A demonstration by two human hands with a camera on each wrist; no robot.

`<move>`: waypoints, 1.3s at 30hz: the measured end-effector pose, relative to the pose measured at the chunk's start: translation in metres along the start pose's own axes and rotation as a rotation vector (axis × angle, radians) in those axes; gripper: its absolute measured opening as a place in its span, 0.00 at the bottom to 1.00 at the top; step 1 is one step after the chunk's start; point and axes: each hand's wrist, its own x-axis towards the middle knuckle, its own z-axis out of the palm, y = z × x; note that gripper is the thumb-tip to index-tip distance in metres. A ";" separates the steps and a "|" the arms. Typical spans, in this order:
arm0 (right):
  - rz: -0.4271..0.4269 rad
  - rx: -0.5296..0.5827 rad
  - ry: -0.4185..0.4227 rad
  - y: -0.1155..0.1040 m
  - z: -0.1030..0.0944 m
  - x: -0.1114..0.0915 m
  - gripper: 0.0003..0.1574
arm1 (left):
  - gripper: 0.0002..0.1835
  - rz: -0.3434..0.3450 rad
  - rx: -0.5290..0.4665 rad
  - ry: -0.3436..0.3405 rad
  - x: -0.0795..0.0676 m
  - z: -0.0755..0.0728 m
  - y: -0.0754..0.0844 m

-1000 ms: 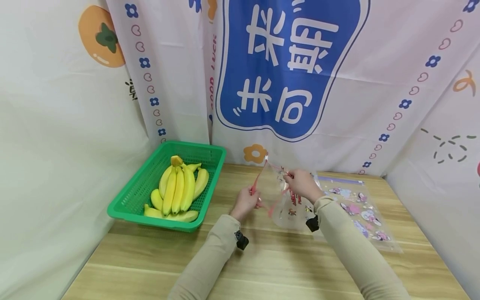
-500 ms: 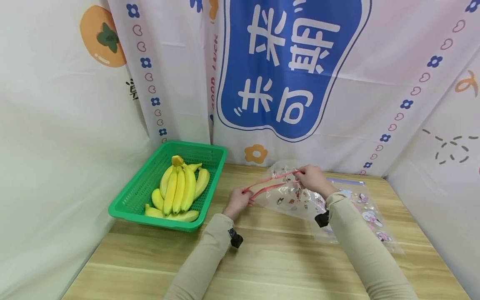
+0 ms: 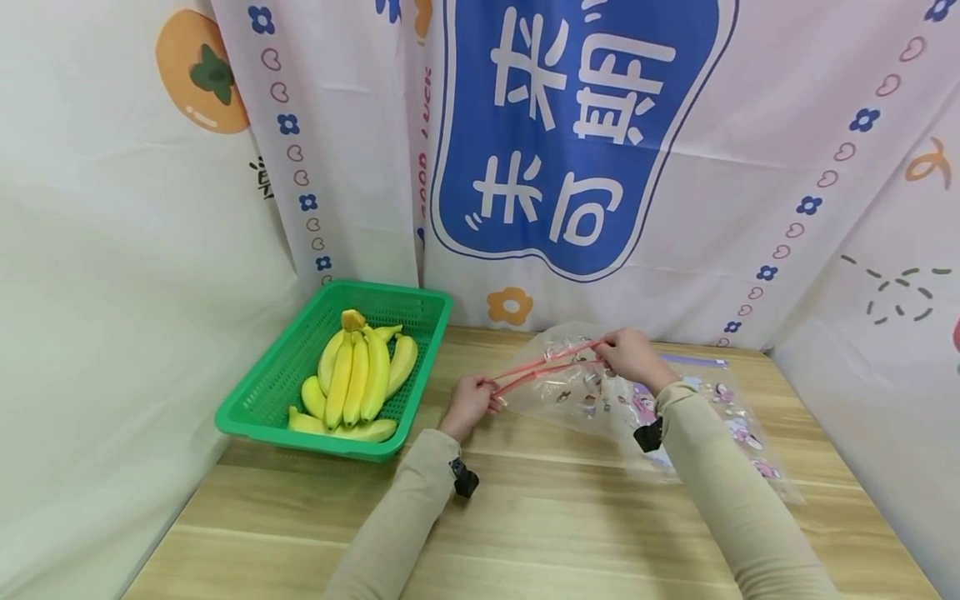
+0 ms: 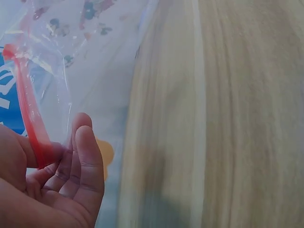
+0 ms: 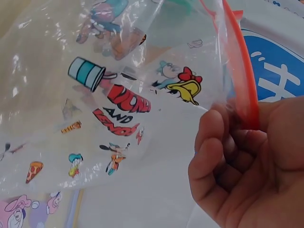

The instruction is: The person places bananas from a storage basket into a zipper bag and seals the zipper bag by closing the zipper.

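"Bananas (image 3: 360,379) at the far left, then?"

"Piled in a green basket (image 3: 300,442) on the table (image 3: 525,533); neither hand touches them."

"And next along?"

"The left hand (image 3: 468,404), gripping one end of the mouth of a clear bag (image 3: 573,396). That bag spans the two hands, towards the back of the table, its printed body trailing behind the mouth. Whether its bottom rests on the wood, I can't tell."

"How would you handle it well?"

"I take the step to be parting the mouth. The two red edges (image 5: 247,80) show only a narrow gap. Hauling the ends straight apart would probably draw them together, so I'd ease both ends inward a little and push one edge away from the other. Gently, too: thin film likely slips or creases if yanked."

"The right hand (image 3: 633,357)?"

"Pinching the opposite end, fingers curled in. Matching the left's height should stop the mouth twisting."

"Anything beyond?"

"A second bag (image 3: 742,433), purple-topped, flat on the table, partly hidden by the right sleeve (image 3: 727,492). I'd lift the forearm enough not to drag it."
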 end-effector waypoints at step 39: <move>-0.014 0.040 0.056 -0.004 0.026 -0.001 0.18 | 0.23 0.150 0.344 -0.201 -0.038 -0.108 0.128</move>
